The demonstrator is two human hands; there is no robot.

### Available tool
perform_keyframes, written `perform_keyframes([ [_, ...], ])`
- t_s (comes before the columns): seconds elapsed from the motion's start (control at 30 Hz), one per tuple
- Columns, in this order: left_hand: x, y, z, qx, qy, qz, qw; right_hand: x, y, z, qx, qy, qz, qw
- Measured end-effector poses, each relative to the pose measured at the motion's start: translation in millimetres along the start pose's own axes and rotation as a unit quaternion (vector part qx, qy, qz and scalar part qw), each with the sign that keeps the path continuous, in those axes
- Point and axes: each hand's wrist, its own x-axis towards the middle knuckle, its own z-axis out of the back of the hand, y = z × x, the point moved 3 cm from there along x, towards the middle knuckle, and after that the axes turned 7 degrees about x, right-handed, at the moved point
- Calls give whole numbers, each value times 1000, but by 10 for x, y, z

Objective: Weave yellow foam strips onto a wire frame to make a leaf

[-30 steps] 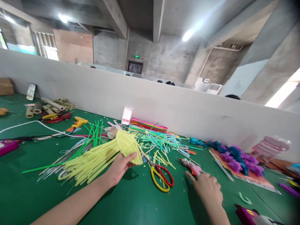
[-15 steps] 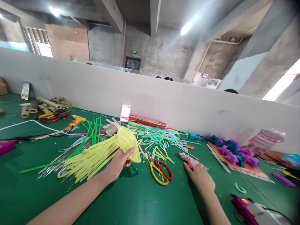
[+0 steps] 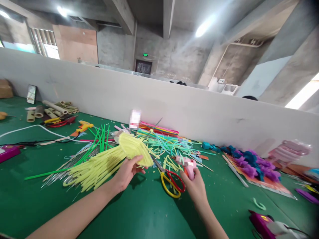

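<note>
My left hand (image 3: 130, 171) pinches the lower edge of a fan-shaped yellow piece made of fuzzy pipe cleaners (image 3: 134, 149). Behind it, a thick bundle of loose yellow pipe cleaners (image 3: 96, 167) lies on the table. My right hand (image 3: 195, 186) is wrapped round the handle of a pink glue gun (image 3: 189, 165), lifted off the table with its nozzle pointing left toward the yellow piece. Between the hands lie scissors (image 3: 171, 182) with one red and one yellow handle loop. A thin dark rod (image 3: 157, 122) with a small yellow bit on it sticks up behind the yellow piece.
Cut pipe-cleaner scraps (image 3: 171, 142) are heaped at the back. Left stand green pipe cleaners (image 3: 102, 137), a yellow glue gun (image 3: 84, 126), pliers (image 3: 59, 122) and bamboo tubes (image 3: 56, 108). Purple and teal fuzzy pieces (image 3: 249, 162) lie right, with a power strip (image 3: 261, 220) in front.
My right hand has picked up the pink glue gun and brought it left, close to the scissors. The yellow piece in my left hand has shifted and tilted slightly.
</note>
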Motion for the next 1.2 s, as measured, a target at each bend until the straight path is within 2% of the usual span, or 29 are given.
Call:
perform_keyframes([
  [0.1,5,11,-4,-2,27,1,1000,-83,38,-104,27,24,34,999],
  [0.27,23,64,28,-10,8,23,1000,-94,27,-116,10,15,56,998],
  [0.37,12,71,21,-9,11,28,999,-104,28,-139,9,30,63,998],
  [0.57,-11,60,-1,3,12,32,999,-153,26,-222,36,76,45,995],
  [1.2,-7,60,-4,18,18,25,999,-148,-28,-237,62,84,39,994],
])
